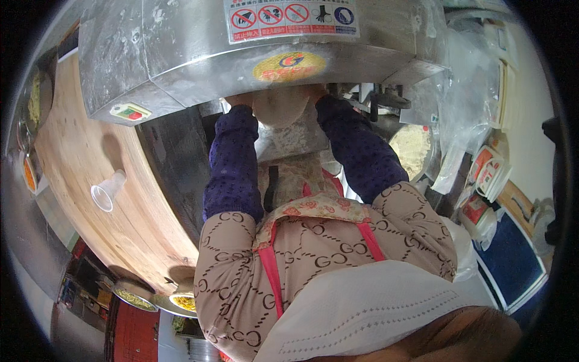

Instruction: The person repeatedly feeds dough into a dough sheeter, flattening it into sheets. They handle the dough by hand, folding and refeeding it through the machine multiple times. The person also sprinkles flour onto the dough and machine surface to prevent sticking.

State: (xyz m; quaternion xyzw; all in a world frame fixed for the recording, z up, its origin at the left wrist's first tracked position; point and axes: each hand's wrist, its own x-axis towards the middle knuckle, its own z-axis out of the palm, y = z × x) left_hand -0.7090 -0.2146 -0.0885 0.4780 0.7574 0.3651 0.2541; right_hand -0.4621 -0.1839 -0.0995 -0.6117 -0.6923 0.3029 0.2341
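A large stainless-steel machine (194,72) with warning pictograms stands before me, probably a dough sheeter. Under its front edge a pale, rounded sheet of dough (281,108) hangs over a floury metal plate (294,138). My left hand (239,100) is at the dough's left side and my right hand (315,93) at its right. The machine's edge hides the fingers of both hands, so their grip on the dough does not show. Dark blue sleeve covers (233,158) reach to both wrists.
On the left, a clear plastic cup (108,190) lies on a wooden worktop (149,221). Bowls of chopped food (183,302) stand along its near end. At right are a round container of pale dough or flour (410,149), plastic sheeting (470,90) and a white tub (493,178).
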